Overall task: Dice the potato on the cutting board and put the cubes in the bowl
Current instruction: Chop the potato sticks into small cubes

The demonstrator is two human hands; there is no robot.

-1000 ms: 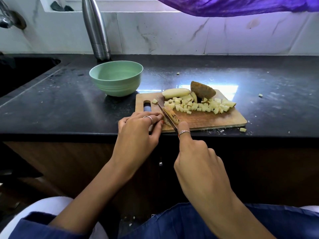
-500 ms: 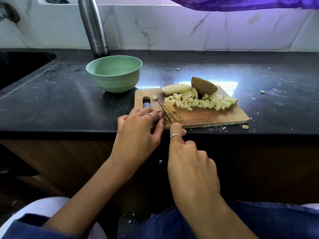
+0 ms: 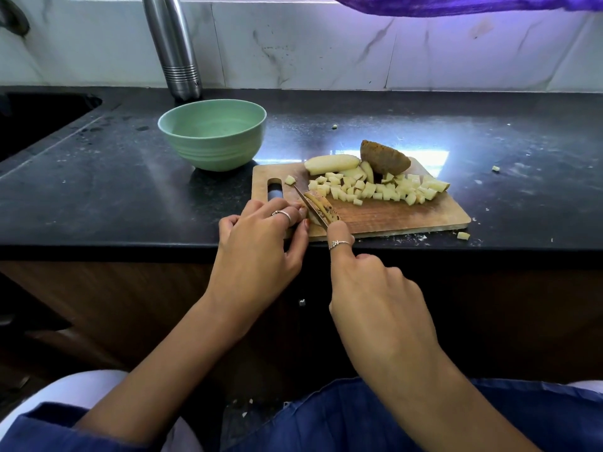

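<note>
While your right hand (image 3: pixel 375 288) grips the knife (image 3: pixel 310 205) with the forefinger laid along its spine, keep the thin blade running lengthwise through the potato slice (image 3: pixel 321 208) at the near-left corner of the cutting board (image 3: pixel 408 213). Your left hand (image 3: pixel 257 243) pins that slice with curled fingertips; keep them tucked back from the edge, since they sit just beside the blade. Cut in even strips, so that the cross-cuts should give cubes like those already made.

The slice is narrow, pale, with speckled brown skin, and probably slippery on its wet cut face. The diced cubes (image 3: pixel 375 189) lie heaped along the middle of the board, small and blocky. At its far edge rest a smooth peeled piece (image 3: pixel 331 163) and a rough-skinned brown chunk (image 3: pixel 385 157). The board is flat grained wood. The green bowl (image 3: pixel 212 135), glossy and round, stands on the dark speckled counter (image 3: pixel 114 190) just off the board's far-left corner, with no cubes in it.
</note>
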